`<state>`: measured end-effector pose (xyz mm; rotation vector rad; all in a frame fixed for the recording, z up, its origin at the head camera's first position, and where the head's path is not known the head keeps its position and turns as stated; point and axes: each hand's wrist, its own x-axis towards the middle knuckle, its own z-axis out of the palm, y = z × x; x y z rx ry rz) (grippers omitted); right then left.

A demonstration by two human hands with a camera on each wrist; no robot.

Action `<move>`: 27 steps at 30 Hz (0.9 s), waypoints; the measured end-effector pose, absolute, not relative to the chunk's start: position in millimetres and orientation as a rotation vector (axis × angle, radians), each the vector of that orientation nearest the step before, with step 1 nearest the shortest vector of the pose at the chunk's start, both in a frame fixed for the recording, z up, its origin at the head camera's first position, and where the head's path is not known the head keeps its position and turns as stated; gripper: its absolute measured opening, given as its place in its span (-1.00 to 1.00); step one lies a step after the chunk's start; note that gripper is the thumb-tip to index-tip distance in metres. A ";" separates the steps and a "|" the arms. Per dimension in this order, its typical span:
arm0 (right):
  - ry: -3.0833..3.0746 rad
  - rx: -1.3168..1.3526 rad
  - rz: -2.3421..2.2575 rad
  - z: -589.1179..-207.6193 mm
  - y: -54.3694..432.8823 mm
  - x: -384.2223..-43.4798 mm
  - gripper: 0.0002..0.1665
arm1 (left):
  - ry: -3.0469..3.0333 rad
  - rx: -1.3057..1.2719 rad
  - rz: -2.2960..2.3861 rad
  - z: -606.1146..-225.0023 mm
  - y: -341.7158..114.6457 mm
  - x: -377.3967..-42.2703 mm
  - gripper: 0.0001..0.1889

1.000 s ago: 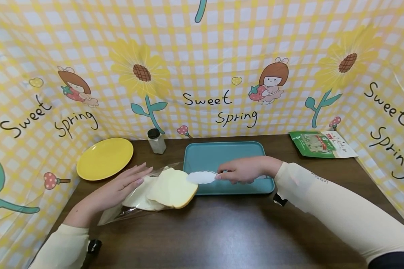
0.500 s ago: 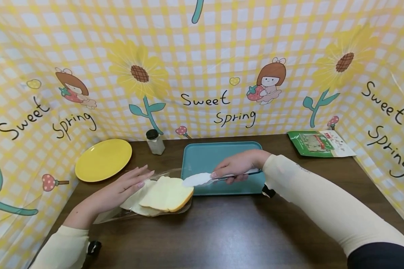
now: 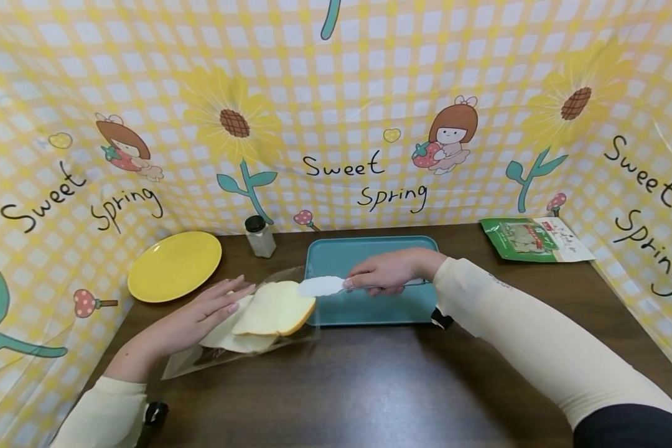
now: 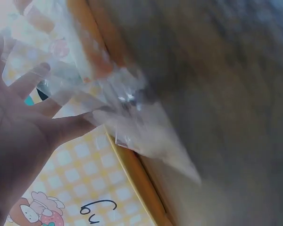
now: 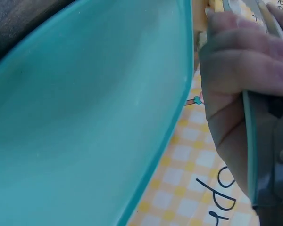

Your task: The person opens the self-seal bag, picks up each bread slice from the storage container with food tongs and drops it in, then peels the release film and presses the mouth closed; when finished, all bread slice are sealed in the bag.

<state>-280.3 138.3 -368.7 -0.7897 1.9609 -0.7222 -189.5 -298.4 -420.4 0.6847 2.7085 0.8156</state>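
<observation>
While, near the blue tray (image 3: 369, 247), the upper bread slice (image 3: 274, 309) is shifting slightly toward the backdrop (image 3: 347, 211), the right hand (image 3: 389, 272) is gripping a white-headed utensil (image 3: 322, 285) against its edge, apparently guiding it; the left hand (image 3: 207, 308), fingers extended, is touching the clear bag (image 3: 190, 362).

The head view is bright, glare whitening the tabletop (image 3: 364, 386) at six o'clock. The left-wrist view blurs toward three.
</observation>
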 end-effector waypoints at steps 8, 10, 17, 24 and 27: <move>1.941 -0.800 -0.674 -363.8 140.4 -278.4 -0.37 | 2.701 0.702 0.850 -419.2 -296.4 -190.9 -0.50; 1.919 -0.784 -0.667 -364.1 140.7 -278.8 -0.36 | 2.688 0.703 0.848 -419.8 -295.3 -190.9 -0.49; 1.933 -0.810 -0.651 -368.8 137.2 -278.4 -0.43 | 2.669 0.717 0.851 -418.9 -294.1 -188.8 -0.50; 2.062 -0.974 -0.479 -369.6 128.4 -275.3 -0.48 | 2.672 0.697 0.850 -418.3 -293.6 -189.7 -0.51; 2.065 -1.014 -0.420 -366.2 126.9 -273.7 -0.50 | 2.672 0.690 0.845 -418.1 -293.4 -190.2 -0.51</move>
